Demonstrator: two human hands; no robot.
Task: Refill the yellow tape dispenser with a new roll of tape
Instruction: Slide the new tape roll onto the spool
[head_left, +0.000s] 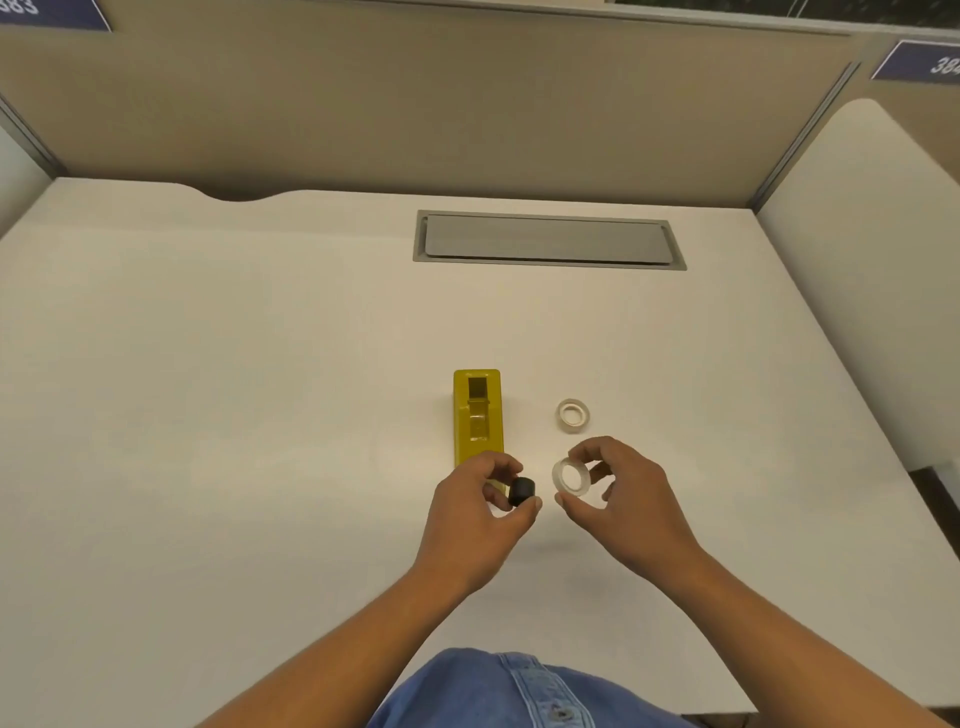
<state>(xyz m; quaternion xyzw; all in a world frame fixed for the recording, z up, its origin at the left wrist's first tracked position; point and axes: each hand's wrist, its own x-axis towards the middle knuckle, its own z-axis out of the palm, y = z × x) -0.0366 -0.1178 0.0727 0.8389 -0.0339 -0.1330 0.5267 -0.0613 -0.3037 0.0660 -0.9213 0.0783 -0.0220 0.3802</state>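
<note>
The yellow tape dispenser (478, 415) lies on the white desk with its roll cavity empty and open to the top. My left hand (480, 512) covers the dispenser's near end and pinches a small black hub (521, 491) between thumb and fingers. Just to the right, my right hand (618, 491) holds a clear tape roll (570, 476) by its rim, its hole facing the hub. The hub and the roll are a short gap apart. A second, whitish ring of tape (573, 414) lies flat on the desk beyond my right hand.
A grey cable hatch (548, 240) is set into the desk (234, 389) at the back. Beige partition walls (415, 104) close off the far side and the right. The desk's front edge runs near my blue denim shirt (498, 691).
</note>
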